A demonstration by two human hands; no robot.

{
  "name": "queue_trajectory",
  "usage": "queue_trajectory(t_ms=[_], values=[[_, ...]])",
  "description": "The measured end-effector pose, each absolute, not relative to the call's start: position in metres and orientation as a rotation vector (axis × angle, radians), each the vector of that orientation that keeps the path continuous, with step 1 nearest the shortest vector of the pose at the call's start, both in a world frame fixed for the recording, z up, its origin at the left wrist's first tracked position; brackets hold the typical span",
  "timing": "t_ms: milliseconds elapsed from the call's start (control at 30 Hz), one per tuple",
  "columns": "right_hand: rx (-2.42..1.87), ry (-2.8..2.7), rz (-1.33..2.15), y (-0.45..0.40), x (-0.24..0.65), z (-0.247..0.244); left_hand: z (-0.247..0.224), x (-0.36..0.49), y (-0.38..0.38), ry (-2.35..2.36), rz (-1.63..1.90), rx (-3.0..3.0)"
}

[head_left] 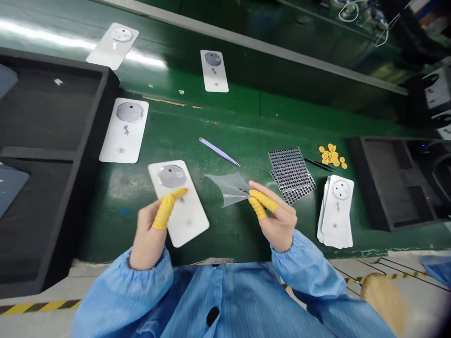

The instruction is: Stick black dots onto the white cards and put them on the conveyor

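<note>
A white phone back cover [192, 213] with a grey octagonal camera plate is just in front of me. My left hand [151, 230] grips its left side, a finger in a yellow finger cot lying across the face; the fingers beneath are hidden. To the right, my right hand [273, 213] pinches a crumpled clear plastic film [229, 188] between yellow-cotted fingertips, and the film spreads leftward over the table. Beyond the film lies a pair of lilac tweezers [220, 151]. Clear sheets with rows of small black dots [291, 171] lie past my right hand.
Yellow finger cots [331, 156] and dark tweezers [319, 164] lie at right, above a stack of white covers [337, 216]. Single covers [125, 141] [215, 75] [112, 47] lie farther off. Black trays [88, 122] [369, 188] flank the green table [246, 122].
</note>
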State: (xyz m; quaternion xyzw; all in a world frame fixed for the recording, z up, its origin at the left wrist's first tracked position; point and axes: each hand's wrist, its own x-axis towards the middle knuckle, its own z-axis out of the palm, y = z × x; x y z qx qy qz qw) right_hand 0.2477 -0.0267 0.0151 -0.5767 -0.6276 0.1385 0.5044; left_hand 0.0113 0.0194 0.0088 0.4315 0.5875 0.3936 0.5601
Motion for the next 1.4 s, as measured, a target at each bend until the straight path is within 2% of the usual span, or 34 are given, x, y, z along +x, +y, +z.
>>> queue_trajectory(t_ms=[67, 167, 300, 533, 800, 1100, 1400], values=[[-1.352, -1.527, 0.312, -0.029, 0.241, 0.030, 0.016, 0.028, 0.017, 1.197, 0.855, 0.998], [-1.241, -1.679, 0.463, -0.031, 0.233, 0.040, 0.033, 0.053, 0.015, 0.959, 0.730, 0.926], [-1.234, -1.625, 0.688, -0.027, 0.229, 0.042, 0.042, 0.068, 0.012, 1.042, 0.691, 0.872], [-1.162, -1.843, 0.516, -0.014, 0.231, 0.031, 0.028, 0.059, 0.003, 1.078, 0.691, 1.239], [-1.189, -1.781, 0.613, -0.015, 0.221, 0.007, 0.016, 0.053, 0.010, 1.020, 0.814, 1.925], [-1.332, -1.669, 0.628, -0.014, 0.212, -0.002, 0.013, 0.050, 0.019, 0.963, 0.740, 1.994], [-1.165, -1.768, 0.632, -0.014, 0.223, -0.010, 0.007, 0.046, 0.020, 1.019, 0.660, 1.950]])
